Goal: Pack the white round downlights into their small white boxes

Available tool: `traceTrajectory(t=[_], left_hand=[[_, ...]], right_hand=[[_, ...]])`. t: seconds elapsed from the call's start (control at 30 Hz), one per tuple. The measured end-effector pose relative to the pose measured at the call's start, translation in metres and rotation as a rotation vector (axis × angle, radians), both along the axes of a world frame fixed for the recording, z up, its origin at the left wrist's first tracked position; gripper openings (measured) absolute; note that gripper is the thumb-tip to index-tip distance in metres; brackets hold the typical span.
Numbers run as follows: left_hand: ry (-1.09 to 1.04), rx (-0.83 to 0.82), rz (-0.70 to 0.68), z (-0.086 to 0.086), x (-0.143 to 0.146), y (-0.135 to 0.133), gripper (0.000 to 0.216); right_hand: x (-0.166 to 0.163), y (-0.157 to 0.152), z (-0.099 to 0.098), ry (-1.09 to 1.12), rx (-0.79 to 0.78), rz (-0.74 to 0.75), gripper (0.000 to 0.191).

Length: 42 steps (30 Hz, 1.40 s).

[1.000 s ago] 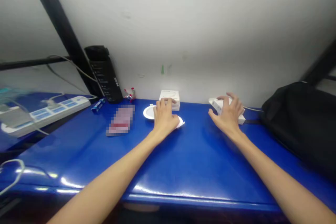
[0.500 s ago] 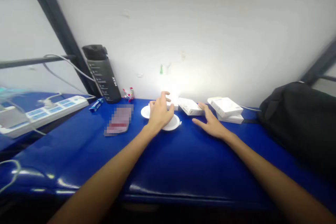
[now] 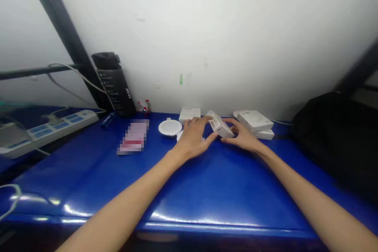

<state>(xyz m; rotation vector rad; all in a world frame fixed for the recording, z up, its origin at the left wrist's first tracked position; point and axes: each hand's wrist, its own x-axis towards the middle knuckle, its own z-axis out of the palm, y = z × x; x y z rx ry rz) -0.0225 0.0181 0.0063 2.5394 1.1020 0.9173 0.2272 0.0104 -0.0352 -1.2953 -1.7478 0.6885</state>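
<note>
A small white box is tilted up off the blue tabletop, held between both hands. My left hand grips its left side with curled fingers, and my right hand holds its right side. Under my left hand a round white disc shows partly. A second round white disc lies just left of it. Another white box rests by the wall behind my left hand. Two stacked white boxes sit to the right of my right hand.
A black water bottle stands by the wall at the left, with a power strip and cables further left. A blurred pink-red packet lies on the table. A black bag fills the right side.
My right hand left the stacked boxes and came left to one white box. My left hand came off the disc, and both hands now lift that box, tilted.
</note>
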Motion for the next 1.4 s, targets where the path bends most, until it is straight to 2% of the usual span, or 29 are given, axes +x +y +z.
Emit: traceTrajectory(t=[0.1, 0.2, 0.37, 0.43, 0.5, 0.57, 0.67, 0.73, 0.8, 0.93, 1.07, 1.2, 1.33, 1.4], left_hand=[[-0.026, 0.039, 0.037, 0.001, 0.000, -0.002, 0.056], [-0.053, 0.060, 0.050, 0.001, -0.002, 0.000, 0.056], [-0.164, 0.031, 0.009, 0.004, -0.002, 0.001, 0.034], [-0.183, 0.045, -0.008, 0.004, -0.001, -0.001, 0.028], [-0.218, 0.063, -0.015, 0.004, 0.000, -0.003, 0.024], [-0.278, 0.059, -0.025, 0.004, 0.002, -0.005, 0.023], [-0.343, 0.030, -0.073, 0.001, 0.003, -0.006, 0.021], [-0.323, -0.008, -0.110, -0.001, 0.004, -0.005, 0.021], [-0.245, -0.050, -0.103, -0.004, 0.004, -0.003, 0.027], [0.056, -0.040, 0.039, -0.010, 0.000, 0.003, 0.036], [0.224, 0.042, 0.171, -0.012, -0.007, 0.010, 0.034], [0.112, 0.016, 0.139, -0.016, -0.007, 0.012, 0.040], [-0.088, -0.080, 0.070, -0.026, 0.002, 0.009, 0.075], [-0.085, -0.088, 0.051, -0.029, 0.004, 0.007, 0.080]], right_hand=[[-0.001, -0.001, 0.008, 0.138, 0.045, 0.049, 0.060], [-0.003, -0.006, 0.022, 0.231, 0.129, 0.029, 0.050], [-0.002, -0.013, 0.038, 0.256, 0.266, 0.031, 0.044], [-0.004, -0.013, 0.039, 0.300, 0.281, 0.005, 0.054], [-0.009, -0.014, 0.038, 0.398, 0.233, -0.063, 0.072], [-0.016, -0.016, 0.036, 0.516, 0.092, -0.090, 0.077], [-0.028, -0.020, 0.034, 0.612, -0.160, 0.030, 0.052], [-0.032, -0.022, 0.034, 0.620, -0.179, 0.060, 0.045], [-0.032, -0.021, 0.032, 0.600, -0.061, -0.047, 0.055], [-0.025, -0.013, 0.028, 0.506, 0.206, -0.268, 0.095], [-0.024, -0.010, 0.024, 0.442, 0.220, -0.292, 0.103], [-0.029, -0.013, 0.022, 0.445, 0.326, -0.311, 0.101], [-0.030, -0.015, 0.022, 0.329, 0.265, -0.256, 0.100], [-0.028, -0.014, 0.023, 0.336, 0.271, -0.265, 0.097]])
